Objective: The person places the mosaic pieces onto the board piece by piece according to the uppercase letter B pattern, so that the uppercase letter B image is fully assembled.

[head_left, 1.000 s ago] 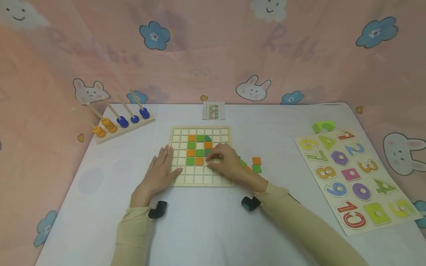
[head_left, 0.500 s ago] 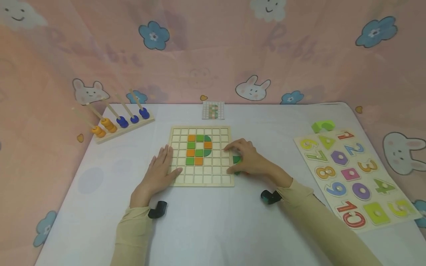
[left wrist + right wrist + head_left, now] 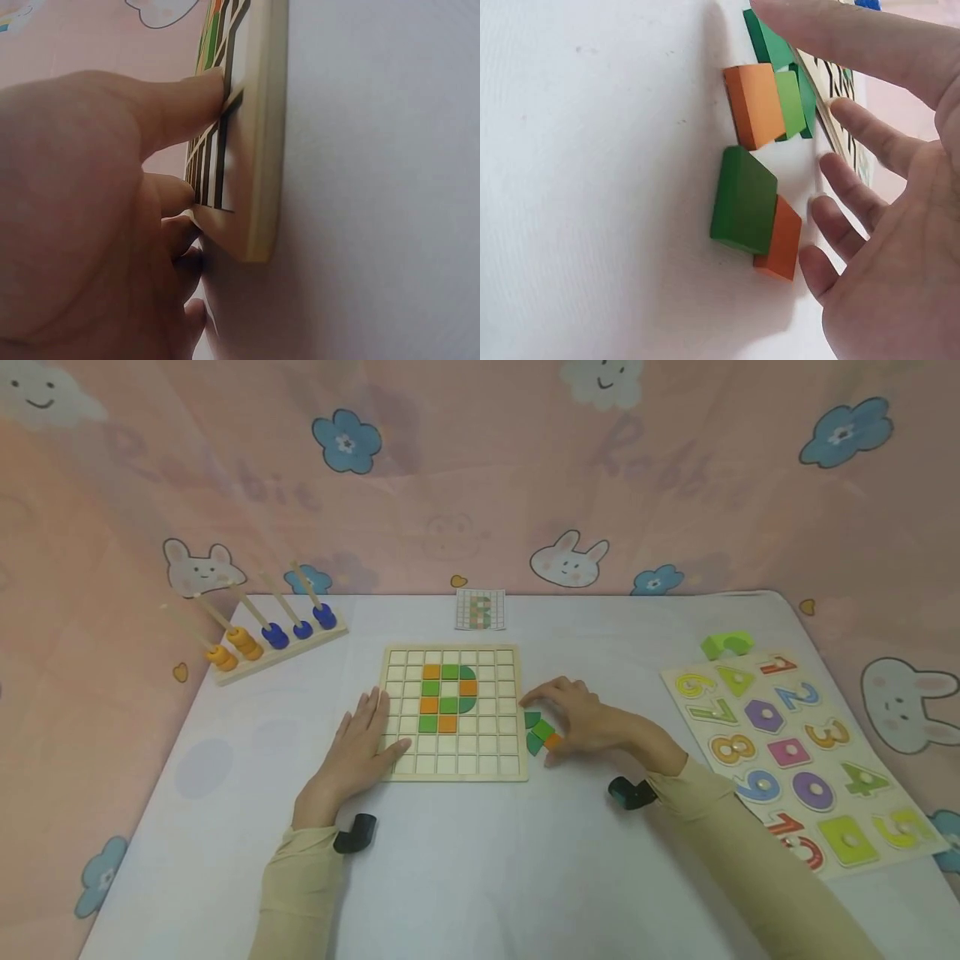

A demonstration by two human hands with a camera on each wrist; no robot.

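A wooden grid board (image 3: 457, 766) lies on the white table, with orange and green tiles (image 3: 449, 704) set in its cells in a P-like shape. My left hand (image 3: 354, 750) rests spread on the board's left edge; in the left wrist view its thumb (image 3: 184, 105) lies over the rim. Just right of the board, my right hand (image 3: 588, 720) hovers with loosely bent, parted fingers around loose tiles. These include a green square (image 3: 542, 731), an orange square (image 3: 756, 105) and dark green quarter-round pieces (image 3: 533, 744). Another green tile (image 3: 744, 202) and orange tile (image 3: 782, 241) lie beneath the palm.
Behind the board lies a small printed pattern card (image 3: 480, 610). An abacus-like stand with beads on pegs (image 3: 281, 658) is at the back left. On the right are a number-and-shape puzzle board (image 3: 806, 760) and a light green arched block (image 3: 727, 645).
My right hand has moved off the board to the right, over the loose tiles, and its fingers have spread apart. The left hand has stayed in place on the board.
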